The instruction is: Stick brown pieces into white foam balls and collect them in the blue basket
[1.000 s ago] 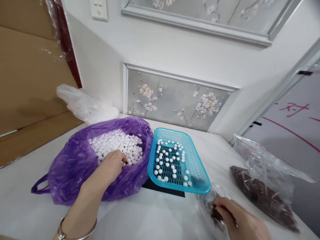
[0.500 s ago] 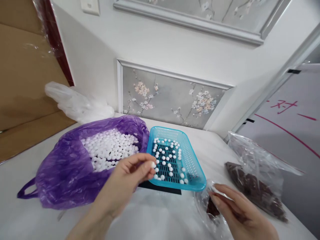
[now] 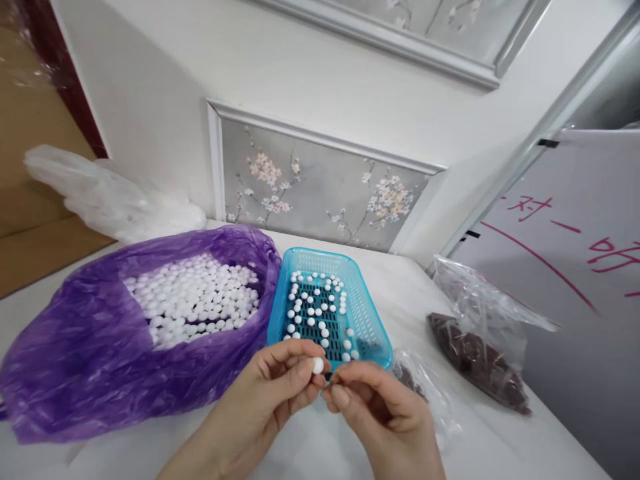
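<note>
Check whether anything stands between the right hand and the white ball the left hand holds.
Only the left hand's own fingertips, at the white ball's edge facing the right hand. Nothing else visible stands between; the blue basket lies beyond.

A floral panel (image 3: 320, 190) adorns the wall (image 3: 350, 93) — to its right, a red-lettered whiteboard (image 3: 555, 267).

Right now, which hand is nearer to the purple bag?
Left. The left hand, pinching a white ball, is close by the right side of the purple bag; the right hand is farther right, in front of the blue basket.
</note>
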The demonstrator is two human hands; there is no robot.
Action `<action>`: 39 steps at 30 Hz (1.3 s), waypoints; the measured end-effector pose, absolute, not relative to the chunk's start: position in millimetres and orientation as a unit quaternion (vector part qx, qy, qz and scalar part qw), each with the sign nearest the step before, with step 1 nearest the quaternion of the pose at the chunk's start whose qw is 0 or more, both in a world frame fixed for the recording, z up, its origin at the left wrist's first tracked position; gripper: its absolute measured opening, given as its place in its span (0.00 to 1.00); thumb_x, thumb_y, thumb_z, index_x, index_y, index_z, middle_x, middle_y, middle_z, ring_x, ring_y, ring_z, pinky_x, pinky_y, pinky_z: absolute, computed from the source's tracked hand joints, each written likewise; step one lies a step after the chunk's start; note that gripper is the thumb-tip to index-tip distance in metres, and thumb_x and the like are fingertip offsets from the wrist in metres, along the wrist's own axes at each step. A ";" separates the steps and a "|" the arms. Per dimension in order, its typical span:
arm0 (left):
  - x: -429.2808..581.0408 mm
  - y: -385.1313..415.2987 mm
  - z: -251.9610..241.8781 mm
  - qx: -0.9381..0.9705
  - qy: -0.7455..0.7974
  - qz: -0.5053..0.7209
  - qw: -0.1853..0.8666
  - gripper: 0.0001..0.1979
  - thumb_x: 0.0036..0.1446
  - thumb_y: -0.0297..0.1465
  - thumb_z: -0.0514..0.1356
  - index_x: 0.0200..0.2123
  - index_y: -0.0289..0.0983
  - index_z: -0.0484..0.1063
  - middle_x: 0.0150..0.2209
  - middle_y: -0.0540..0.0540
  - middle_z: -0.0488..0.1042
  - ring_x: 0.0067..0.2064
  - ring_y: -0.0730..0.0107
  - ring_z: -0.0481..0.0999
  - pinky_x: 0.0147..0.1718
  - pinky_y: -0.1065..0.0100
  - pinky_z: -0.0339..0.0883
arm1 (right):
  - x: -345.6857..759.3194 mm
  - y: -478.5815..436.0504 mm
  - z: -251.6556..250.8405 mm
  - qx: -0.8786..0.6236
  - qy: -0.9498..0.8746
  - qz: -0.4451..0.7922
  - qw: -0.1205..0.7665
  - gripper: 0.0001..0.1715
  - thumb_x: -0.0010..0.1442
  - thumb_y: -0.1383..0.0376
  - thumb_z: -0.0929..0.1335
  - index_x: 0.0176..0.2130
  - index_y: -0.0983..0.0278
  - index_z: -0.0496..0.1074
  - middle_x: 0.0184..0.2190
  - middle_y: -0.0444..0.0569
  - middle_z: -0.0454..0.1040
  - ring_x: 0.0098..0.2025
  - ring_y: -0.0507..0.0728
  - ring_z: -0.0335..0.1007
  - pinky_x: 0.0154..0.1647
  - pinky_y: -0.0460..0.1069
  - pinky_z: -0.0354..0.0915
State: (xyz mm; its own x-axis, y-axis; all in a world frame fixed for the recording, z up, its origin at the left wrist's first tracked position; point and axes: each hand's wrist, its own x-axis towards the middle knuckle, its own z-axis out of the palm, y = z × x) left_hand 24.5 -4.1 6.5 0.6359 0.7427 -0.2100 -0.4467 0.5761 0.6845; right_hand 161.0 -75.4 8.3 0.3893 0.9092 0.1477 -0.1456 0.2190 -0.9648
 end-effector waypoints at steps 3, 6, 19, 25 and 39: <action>24.8 -4.1 5.9 0.324 0.234 0.347 0.848 0.05 0.50 0.28 0.69 0.33 0.36 0.80 0.29 0.48 0.78 0.32 0.74 0.77 0.37 0.74 0.71 | 160.2 -74.1 8.1 -0.470 -0.385 0.397 0.688 0.05 0.50 0.60 0.76 0.31 0.55 0.82 0.25 0.42 0.80 0.25 0.51 0.75 0.28 0.43 0.72; 25.4 -3.6 6.6 0.334 0.233 0.345 0.846 0.04 0.51 0.29 0.68 0.33 0.37 0.80 0.29 0.49 0.78 0.32 0.73 0.76 0.37 0.72 0.70 | 160.1 -73.6 5.4 -0.459 -0.389 0.385 0.700 0.05 0.51 0.62 0.76 0.33 0.56 0.82 0.27 0.44 0.81 0.26 0.51 0.75 0.28 0.44 0.73; 26.5 -7.6 10.3 0.314 0.260 0.342 0.847 0.04 0.50 0.28 0.69 0.32 0.35 0.81 0.26 0.50 0.76 0.29 0.79 0.74 0.31 0.80 0.69 | 161.2 -69.8 -1.5 -0.394 -0.402 0.377 0.735 0.04 0.53 0.68 0.74 0.30 0.57 0.79 0.24 0.41 0.75 0.26 0.50 0.71 0.28 0.45 0.68; 24.8 -7.3 8.4 0.328 0.242 0.340 0.848 0.03 0.52 0.28 0.68 0.32 0.35 0.81 0.27 0.49 0.77 0.30 0.78 0.74 0.33 0.78 0.68 | 161.8 -71.2 -1.1 -0.409 -0.386 0.394 0.727 0.04 0.54 0.61 0.74 0.30 0.59 0.81 0.25 0.43 0.78 0.26 0.50 0.73 0.28 0.44 0.70; 24.9 -6.3 4.8 0.349 0.214 0.359 0.839 0.05 0.49 0.31 0.69 0.30 0.35 0.80 0.26 0.49 0.76 0.30 0.74 0.73 0.36 0.71 0.66 | 162.7 -68.4 -4.4 -0.424 -0.456 0.359 0.695 0.01 0.53 0.64 0.75 0.29 0.56 0.81 0.29 0.44 0.76 0.28 0.51 0.73 0.29 0.44 0.71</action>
State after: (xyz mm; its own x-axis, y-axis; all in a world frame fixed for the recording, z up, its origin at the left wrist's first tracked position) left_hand 24.9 -6.3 4.8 0.6506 0.7515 -0.1092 -0.4519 0.4987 0.7396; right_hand 162.7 -68.4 -4.4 0.3264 0.8863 0.3285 -0.1129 0.3816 -0.9174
